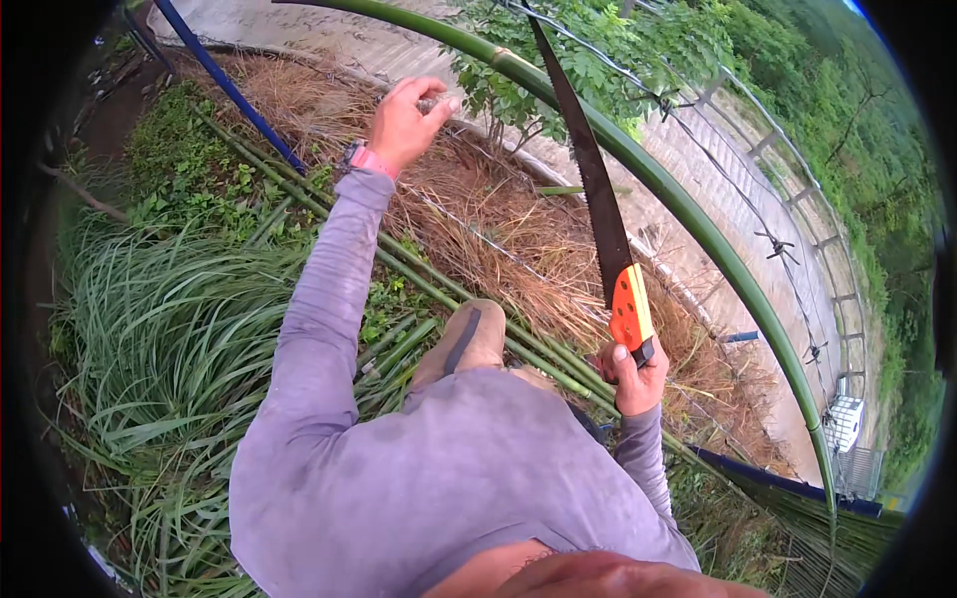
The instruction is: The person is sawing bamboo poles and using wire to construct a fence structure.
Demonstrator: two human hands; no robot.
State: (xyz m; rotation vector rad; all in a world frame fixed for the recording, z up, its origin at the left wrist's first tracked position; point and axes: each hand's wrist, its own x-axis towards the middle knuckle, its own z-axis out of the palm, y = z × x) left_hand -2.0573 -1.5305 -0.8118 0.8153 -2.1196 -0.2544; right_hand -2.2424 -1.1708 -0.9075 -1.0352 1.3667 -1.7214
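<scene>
Shirt (469, 468), lower centre; right hand (640, 381) grips probably light, springy saw (595, 179) by orange handle (630, 307); left hand (404, 128) half-open

The right hand (639, 382) grips an orange-handled saw (599, 199); farther left, the left hand (403, 130) has its fingers (422, 87) seemingly half-curled.
</scene>
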